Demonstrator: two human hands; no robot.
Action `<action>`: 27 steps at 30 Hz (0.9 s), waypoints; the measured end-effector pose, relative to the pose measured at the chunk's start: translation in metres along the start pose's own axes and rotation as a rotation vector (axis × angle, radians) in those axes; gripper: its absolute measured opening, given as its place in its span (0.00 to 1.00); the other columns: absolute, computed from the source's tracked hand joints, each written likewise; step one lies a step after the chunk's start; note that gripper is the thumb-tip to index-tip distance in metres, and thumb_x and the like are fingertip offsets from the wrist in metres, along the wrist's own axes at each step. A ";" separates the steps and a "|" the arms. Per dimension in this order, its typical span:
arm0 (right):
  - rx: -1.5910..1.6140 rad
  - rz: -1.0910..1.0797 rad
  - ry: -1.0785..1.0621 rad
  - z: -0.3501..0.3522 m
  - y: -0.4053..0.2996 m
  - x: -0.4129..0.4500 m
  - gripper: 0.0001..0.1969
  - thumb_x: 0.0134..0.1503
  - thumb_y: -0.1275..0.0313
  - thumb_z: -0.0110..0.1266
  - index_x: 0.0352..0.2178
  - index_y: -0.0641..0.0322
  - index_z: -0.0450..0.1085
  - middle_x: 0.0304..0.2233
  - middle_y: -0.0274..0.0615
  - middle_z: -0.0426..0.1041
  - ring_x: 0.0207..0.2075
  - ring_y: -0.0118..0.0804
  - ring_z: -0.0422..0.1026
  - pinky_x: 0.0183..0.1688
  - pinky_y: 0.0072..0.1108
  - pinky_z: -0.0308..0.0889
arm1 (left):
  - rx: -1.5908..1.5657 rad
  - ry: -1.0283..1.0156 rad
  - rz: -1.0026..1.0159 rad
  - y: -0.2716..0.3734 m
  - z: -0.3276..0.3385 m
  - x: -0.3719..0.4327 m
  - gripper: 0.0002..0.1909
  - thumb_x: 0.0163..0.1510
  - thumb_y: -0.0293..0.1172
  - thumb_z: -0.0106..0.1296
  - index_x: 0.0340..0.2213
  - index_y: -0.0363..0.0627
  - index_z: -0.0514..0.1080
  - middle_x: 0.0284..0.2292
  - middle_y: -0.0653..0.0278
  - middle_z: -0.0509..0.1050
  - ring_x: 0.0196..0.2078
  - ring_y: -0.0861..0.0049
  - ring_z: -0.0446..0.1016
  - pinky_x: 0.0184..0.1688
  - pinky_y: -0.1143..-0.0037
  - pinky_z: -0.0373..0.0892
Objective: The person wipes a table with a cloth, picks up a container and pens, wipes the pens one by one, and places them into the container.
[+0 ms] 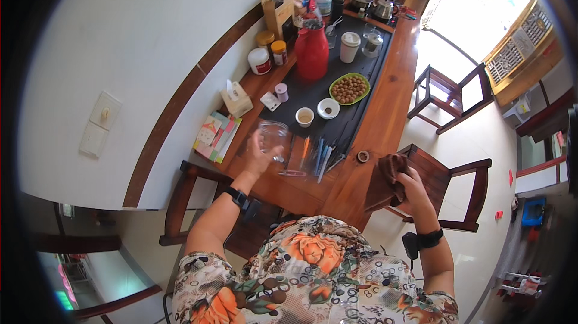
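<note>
My left hand [262, 160] grips a clear see-through jar [273, 133] over the near left part of the wooden table [311, 193]. A brown cloth [383, 184] hangs bunched from my right hand [411, 183], past the table's right edge. Several pens [321, 158] lie loosely side by side just right of the jar, with an orange one [305, 152] among them. A slim pinkish object [292, 173], blurred, rests nearer to me. Between the pens and the cloth sits a small ring-shaped thing [362, 156], perhaps a tape roll.
Beyond the jar stand a white cup [305, 117], a small white bowl [328, 108] and a green dish of round brown balls [349, 89]. A tall red thermos jug [312, 53] rises behind them. Tissues [236, 99] line the left side. Wooden chairs [469, 188] flank the right.
</note>
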State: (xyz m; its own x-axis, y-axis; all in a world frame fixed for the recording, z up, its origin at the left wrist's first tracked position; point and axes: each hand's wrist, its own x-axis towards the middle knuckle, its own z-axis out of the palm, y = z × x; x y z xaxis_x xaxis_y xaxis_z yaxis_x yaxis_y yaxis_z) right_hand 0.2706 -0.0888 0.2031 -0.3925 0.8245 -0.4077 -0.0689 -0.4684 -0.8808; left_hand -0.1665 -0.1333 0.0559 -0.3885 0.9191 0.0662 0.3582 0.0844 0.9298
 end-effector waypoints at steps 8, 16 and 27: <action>0.091 -0.008 0.059 -0.005 0.021 0.007 0.08 0.53 0.80 0.42 0.34 0.64 0.68 0.29 0.33 0.69 0.26 0.23 0.67 0.28 0.16 0.65 | -0.287 0.274 -0.091 -0.098 -0.020 0.017 0.50 0.37 0.29 0.68 0.57 0.36 0.48 0.56 0.44 0.56 0.59 0.61 0.57 0.60 0.66 0.57; 0.039 0.026 0.168 0.003 0.035 0.011 0.06 0.53 0.79 0.44 0.32 0.64 0.66 0.25 0.34 0.68 0.20 0.22 0.65 0.19 0.13 0.59 | -0.068 0.220 -0.087 -0.109 0.001 0.006 0.53 0.38 0.30 0.67 0.59 0.36 0.44 0.58 0.42 0.52 0.63 0.56 0.51 0.63 0.66 0.52; 0.070 0.072 0.211 -0.015 0.049 0.006 0.07 0.52 0.79 0.43 0.33 0.64 0.67 0.26 0.33 0.68 0.23 0.23 0.65 0.24 0.15 0.61 | 0.206 0.049 0.053 -0.082 0.002 -0.057 0.19 0.49 0.25 0.58 0.43 0.41 0.67 0.37 0.59 0.69 0.35 0.72 0.70 0.39 0.74 0.69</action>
State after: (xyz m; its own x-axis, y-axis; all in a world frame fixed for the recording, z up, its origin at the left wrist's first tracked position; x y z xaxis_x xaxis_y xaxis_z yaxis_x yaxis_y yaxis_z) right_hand 0.2789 -0.1020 0.1535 -0.1991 0.8329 -0.5163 -0.1140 -0.5430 -0.8320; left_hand -0.1724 -0.1921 -0.0246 -0.4034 0.9049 0.1356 0.5437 0.1179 0.8310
